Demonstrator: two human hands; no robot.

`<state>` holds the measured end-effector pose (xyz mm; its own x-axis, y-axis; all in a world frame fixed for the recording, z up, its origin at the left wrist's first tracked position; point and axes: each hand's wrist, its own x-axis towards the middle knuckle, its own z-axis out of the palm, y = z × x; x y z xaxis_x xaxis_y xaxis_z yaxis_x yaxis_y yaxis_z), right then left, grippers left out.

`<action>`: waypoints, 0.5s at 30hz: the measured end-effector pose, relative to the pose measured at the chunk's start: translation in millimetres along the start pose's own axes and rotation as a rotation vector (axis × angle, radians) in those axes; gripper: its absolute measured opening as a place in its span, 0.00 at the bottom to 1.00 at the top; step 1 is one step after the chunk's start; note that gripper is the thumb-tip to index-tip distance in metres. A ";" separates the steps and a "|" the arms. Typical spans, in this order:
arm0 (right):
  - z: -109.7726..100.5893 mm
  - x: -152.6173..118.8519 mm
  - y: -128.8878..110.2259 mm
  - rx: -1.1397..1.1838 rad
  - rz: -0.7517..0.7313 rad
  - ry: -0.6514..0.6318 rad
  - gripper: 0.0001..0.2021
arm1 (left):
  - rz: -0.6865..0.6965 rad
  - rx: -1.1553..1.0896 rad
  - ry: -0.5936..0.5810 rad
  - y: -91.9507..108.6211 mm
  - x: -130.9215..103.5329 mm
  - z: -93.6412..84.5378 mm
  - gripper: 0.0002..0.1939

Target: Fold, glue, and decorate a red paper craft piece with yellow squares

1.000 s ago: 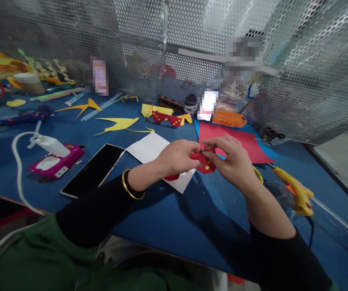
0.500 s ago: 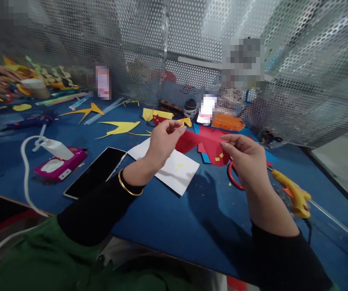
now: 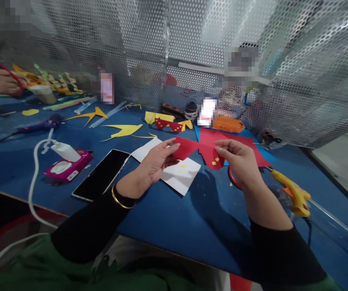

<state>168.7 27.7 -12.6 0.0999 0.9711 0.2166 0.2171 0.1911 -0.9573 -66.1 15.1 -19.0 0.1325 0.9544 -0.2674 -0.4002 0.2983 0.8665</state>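
A red paper cutout (image 3: 186, 148), shaped like a pair of glasses, is held up between my two hands. My left hand (image 3: 158, 159) pinches its left end, and my right hand (image 3: 237, 157) pinches its right end. Small yellow squares sit on the cutout's right half. Below it lies a white sheet (image 3: 186, 178) with tiny yellow pieces on it. Red and blue paper sheets (image 3: 247, 145) lie behind my right hand. Red scissor handles (image 3: 233, 178) show partly beside that hand.
A yellow glue gun (image 3: 295, 194) lies at the right. On the left are a dark phone (image 3: 101, 173) and a magenta power socket (image 3: 71, 165). Finished-looking paper glasses (image 3: 168, 123) stand at the back. Another person's hand (image 3: 1, 83) holds red-handled scissors at far left.
Both my hands have come slightly lower and left with the red cutout, whose left part now shows more openly. The other person's hand at far left has moved, with the scissors raised.
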 end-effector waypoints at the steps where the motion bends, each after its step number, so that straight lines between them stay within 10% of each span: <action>1: 0.4 0.0 0.6 -0.002 0.006 -0.011 0.16 | -0.007 -0.023 -0.003 -1.4 0.2 0.7 0.20; 15: -5.6 2.2 7.8 -0.121 0.033 -0.174 0.19 | -0.007 0.149 -0.067 10.8 -2.5 -4.3 0.29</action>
<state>176.0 30.5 -18.5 -0.0584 0.9885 0.1393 0.3329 0.1508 -0.9308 -74.6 16.0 -10.8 0.1965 0.9483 -0.2493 -0.2608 0.2957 0.9190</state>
